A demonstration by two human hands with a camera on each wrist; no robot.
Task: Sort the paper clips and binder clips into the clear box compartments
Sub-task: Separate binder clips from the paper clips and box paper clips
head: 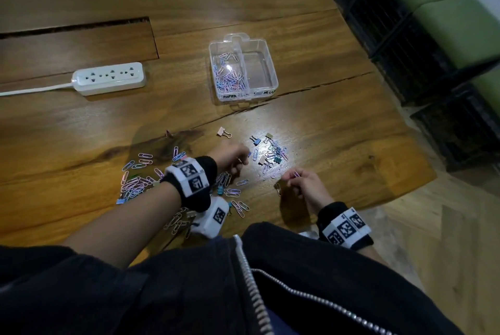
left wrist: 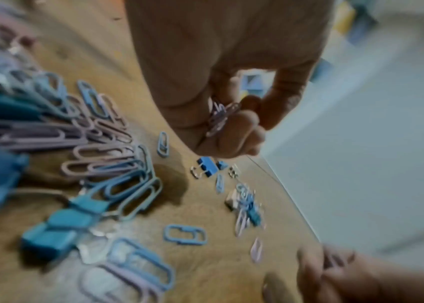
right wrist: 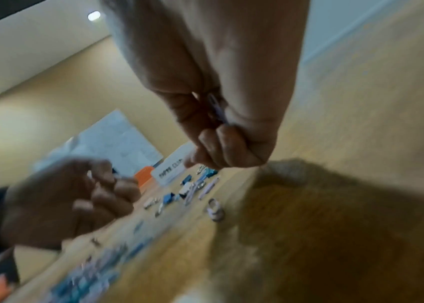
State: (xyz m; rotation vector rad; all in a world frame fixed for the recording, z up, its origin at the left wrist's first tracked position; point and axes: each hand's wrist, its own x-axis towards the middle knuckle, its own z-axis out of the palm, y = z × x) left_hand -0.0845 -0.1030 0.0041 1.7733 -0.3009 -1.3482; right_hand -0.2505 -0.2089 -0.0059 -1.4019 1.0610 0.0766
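Clear box sat mid-surface, well apart from both hands; left compartment held paper clips, right one looked empty. Left hand fingers curled round a bunch of clips; right hand pinched one lilac clip. Risk, imo: loose bunch slips en route, or a binder clip rides along w/ it. Surface edge ran close by the right hand; open room betw. pile and box.
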